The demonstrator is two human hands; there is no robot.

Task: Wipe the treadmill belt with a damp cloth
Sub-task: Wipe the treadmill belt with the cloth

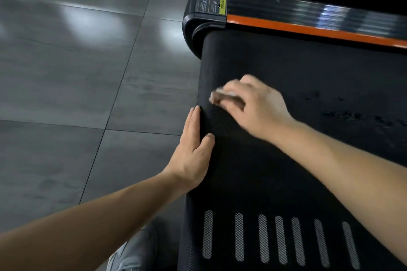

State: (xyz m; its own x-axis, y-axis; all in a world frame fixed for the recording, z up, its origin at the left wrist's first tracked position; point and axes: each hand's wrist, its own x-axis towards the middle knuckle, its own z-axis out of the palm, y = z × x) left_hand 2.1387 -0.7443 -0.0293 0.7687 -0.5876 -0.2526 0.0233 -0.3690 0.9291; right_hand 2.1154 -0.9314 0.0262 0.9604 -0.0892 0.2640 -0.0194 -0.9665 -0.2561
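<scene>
The black textured treadmill belt (275, 160) fills the right half of the view, with white dashes printed near the bottom. My right hand (253, 105) presses a small pale cloth (222, 95) onto the belt near its rear end; the hand and cloth are motion-blurred, and most of the cloth is hidden under my fingers. My left hand (193, 149) lies flat with straight fingers along the belt's rounded rear edge, thumb resting on top of the belt.
A black end cap (198, 22) with a warning label, and an orange-striped side rail (308, 28), border the belt at the far side. Dark specks (352, 114) lie on the belt at the right. Grey floor tiles (77, 72) spread to the left. A grey shoe (134, 253) shows below.
</scene>
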